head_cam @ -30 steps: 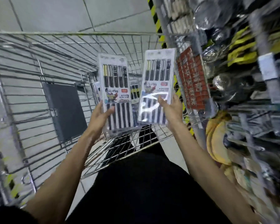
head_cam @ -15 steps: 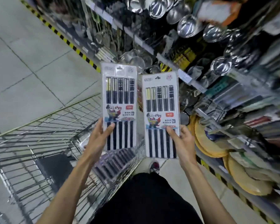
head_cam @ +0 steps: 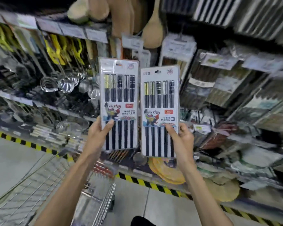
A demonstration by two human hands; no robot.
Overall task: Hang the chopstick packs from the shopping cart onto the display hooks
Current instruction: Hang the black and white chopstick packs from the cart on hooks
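Above the shopping cart (head_cam: 101, 198), two upright packs are pinched, thumbs in front: left pack (head_cam: 118, 103) by left hand (head_cam: 97, 137), right pack (head_cam: 159, 111) by right hand (head_cam: 182, 141).

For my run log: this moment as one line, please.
stage: packs held up facing shelves; left hand: grips left chopstick pack; right hand: grips right chopstick pack; hung: neither yet; shopping cart: lower left

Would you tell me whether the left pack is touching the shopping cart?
Apart: the head view shows the left pack held by the left hand above the shopping cart.
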